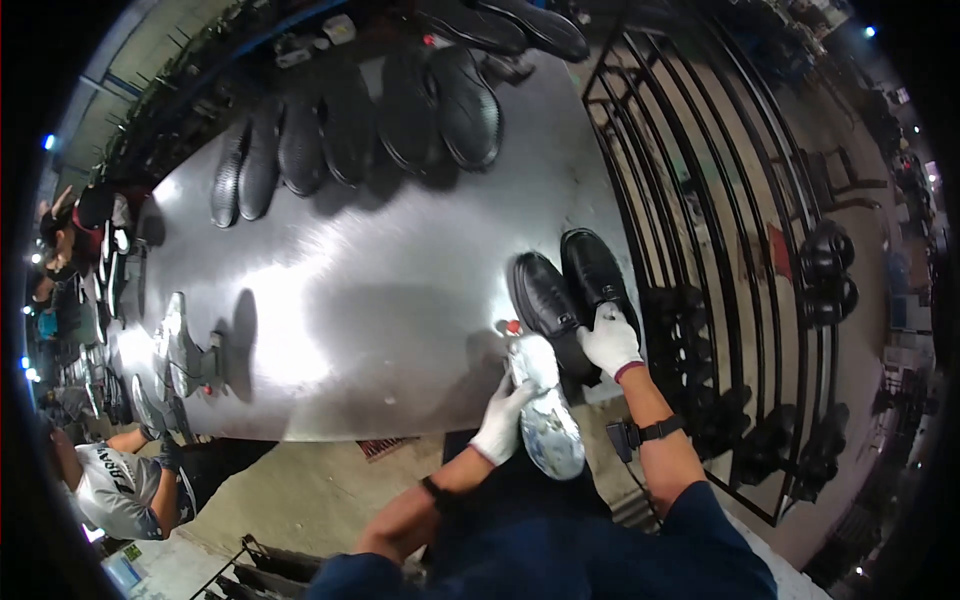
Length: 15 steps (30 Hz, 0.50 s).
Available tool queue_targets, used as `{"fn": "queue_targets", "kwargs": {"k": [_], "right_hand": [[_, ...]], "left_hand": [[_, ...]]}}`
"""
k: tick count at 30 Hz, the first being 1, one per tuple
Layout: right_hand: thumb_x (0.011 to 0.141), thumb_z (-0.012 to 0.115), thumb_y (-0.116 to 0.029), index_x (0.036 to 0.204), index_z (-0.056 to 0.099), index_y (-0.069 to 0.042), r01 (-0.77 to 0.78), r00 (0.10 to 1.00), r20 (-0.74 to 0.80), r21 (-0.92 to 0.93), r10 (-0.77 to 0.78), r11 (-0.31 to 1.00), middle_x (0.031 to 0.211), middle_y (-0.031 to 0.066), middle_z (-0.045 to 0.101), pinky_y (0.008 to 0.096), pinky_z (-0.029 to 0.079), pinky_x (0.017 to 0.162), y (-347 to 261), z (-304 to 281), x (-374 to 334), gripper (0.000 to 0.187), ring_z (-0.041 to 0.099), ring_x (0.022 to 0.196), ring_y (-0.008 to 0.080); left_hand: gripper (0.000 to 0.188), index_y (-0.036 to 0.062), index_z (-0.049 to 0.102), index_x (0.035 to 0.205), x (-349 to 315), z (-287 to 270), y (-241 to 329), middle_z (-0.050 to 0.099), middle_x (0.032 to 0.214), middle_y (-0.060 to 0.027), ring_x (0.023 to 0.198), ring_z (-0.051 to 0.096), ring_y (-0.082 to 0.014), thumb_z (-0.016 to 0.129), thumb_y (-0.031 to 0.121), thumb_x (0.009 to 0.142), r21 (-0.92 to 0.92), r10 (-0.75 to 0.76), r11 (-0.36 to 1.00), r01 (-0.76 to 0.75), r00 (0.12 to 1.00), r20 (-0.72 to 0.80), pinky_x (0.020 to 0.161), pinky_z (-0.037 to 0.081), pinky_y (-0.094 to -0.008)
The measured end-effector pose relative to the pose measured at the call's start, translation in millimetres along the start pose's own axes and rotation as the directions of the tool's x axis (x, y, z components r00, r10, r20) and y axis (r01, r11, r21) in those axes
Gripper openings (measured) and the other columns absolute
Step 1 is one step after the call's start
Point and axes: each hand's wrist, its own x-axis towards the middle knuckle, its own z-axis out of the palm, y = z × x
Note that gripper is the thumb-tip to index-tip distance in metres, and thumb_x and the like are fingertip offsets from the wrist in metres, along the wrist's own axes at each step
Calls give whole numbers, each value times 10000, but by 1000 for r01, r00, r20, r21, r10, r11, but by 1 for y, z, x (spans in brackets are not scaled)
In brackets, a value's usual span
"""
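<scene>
My left hand [502,420], in a white glove, is wrapped round a shiny silver sole-shaped piece [548,420], probably a shoe last, held upright at the table's near edge. My right hand [610,343], also gloved in white, grips the rear part of a black shoe [593,268] that lies toe away on the metal table. Its fingers partly cover the shoe's opening. Just left of that shoe lies a second black shoe [543,293] with a small buckle-like detail. A small red object [514,327] is near the top of the silver piece.
Several black soles [400,115] line the far side of the metal table [400,270]. A black metal rack [690,200] with shoes stands at the right. Another silver last-like piece [177,345] is at the left. A co-worker in a grey shirt [115,485] is at the lower left.
</scene>
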Motion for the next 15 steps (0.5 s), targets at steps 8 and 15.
{"fn": "queue_targets", "kwargs": {"k": [8, 15], "right_hand": [[906, 657, -311, 1185, 717, -44, -96, 994, 47, -49, 98, 994, 1239, 261, 687, 502, 586, 925, -12, 39, 64, 391, 725, 1054, 396], [926, 651, -396, 1156, 717, -18, -28, 999, -20, -6, 28, 1000, 1143, 263, 723, 506, 599, 891, -49, 22, 49, 447, 741, 981, 418]], "left_hand": [[677, 108, 501, 1446, 13, -7, 66, 602, 1303, -95, 1200, 606, -307, 708, 529, 957, -466, 194, 846, -259, 964, -183, 1032, 528, -482], [691, 59, 574, 1401, -40, -270, 256, 645, 1320, -153, 1225, 627, -314, 545, 615, 992, -173, 778, 458, -872, 487, -396, 1123, 488, -492]]}}
